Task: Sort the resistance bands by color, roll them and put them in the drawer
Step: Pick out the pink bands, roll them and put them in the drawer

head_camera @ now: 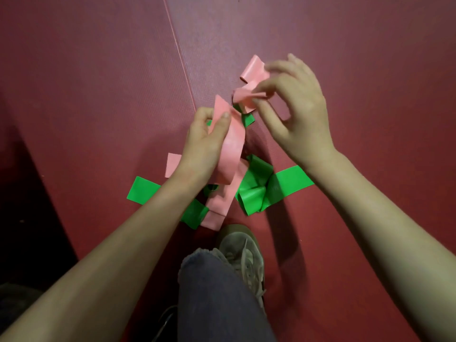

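A pink resistance band (232,146) is held up above the red mat. My left hand (209,141) pinches its flat middle part, thumb on top. My right hand (293,104) pinches the band's crumpled far end (251,77) between fingertips. The rest of the pink band trails down onto a heap of green bands (259,188) lying on the mat. One green strip (142,191) sticks out to the left, another (293,180) to the right. A small green piece (248,118) shows under the pink band between my hands. No drawer is in view.
The floor is a red mat (98,82) with a seam (177,53) running from the top toward the bands. My knee in grey jeans (214,292) and a grey sneaker (243,250) sit just below the heap. A dark area (24,218) lies at the left.
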`<state>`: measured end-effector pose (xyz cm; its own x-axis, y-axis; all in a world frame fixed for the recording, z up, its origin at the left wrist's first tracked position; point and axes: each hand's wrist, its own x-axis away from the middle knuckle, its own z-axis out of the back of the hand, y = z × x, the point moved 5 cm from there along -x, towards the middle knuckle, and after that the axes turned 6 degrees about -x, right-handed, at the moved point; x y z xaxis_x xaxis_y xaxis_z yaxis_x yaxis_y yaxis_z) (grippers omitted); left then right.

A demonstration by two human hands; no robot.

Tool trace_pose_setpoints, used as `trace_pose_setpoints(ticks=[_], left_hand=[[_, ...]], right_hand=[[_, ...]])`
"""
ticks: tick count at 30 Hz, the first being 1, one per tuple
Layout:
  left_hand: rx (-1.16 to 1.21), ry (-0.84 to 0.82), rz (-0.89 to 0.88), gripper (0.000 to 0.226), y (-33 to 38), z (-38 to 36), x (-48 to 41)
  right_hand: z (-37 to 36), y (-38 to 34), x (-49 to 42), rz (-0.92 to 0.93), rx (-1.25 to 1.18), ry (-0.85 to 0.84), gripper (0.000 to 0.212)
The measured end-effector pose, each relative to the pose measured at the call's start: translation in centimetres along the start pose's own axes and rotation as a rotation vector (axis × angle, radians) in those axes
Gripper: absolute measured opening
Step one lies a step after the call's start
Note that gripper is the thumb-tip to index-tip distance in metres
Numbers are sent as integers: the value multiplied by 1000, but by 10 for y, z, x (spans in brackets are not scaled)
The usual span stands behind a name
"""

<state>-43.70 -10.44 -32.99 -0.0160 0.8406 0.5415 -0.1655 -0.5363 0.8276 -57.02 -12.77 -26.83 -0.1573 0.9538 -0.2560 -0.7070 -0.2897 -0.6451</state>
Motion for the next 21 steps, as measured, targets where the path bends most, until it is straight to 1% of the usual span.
trace_pose_setpoints(ticks=[3, 6, 8, 10, 12, 13, 14, 16, 17, 19, 21], left_hand=[[15, -22, -57, 7, 0, -1, 2], [98, -51, -56, 12, 0, -4, 3], [151, -69, -42, 19, 1, -5, 5], [148, -55, -35, 19, 0, -3, 5], [183, -35, 6, 15, -1, -1, 6], [218, -26, 38, 13, -2, 0, 6], [256, -16, 73, 13, -3, 1, 6], [300, -5, 122, 19, -4, 2, 8], [296, -10, 128, 21, -4, 3, 8], [282, -23, 137, 22, -4, 5, 10], [283, -27, 142, 22, -1, 6, 12]], right_hand=[[11, -18, 10, 104, -11, 19, 19], [13, -27, 21, 166, 11, 8, 19], [12, -31, 25, 158, -23, -7, 20], [10, -35, 30, 110, -104, -19, 19], [7, -39, 34, -11, -237, -5, 13], [5, -38, 36, -131, -352, -1, 6], [2, -36, 36, -290, -503, -1, 5], [-6, -33, 37, -569, -826, 28, 17], [-9, -30, 37, -652, -924, 66, 18], [-13, -25, 35, -771, -1016, 136, 21], [-19, -22, 33, -846, -1057, 167, 22]])
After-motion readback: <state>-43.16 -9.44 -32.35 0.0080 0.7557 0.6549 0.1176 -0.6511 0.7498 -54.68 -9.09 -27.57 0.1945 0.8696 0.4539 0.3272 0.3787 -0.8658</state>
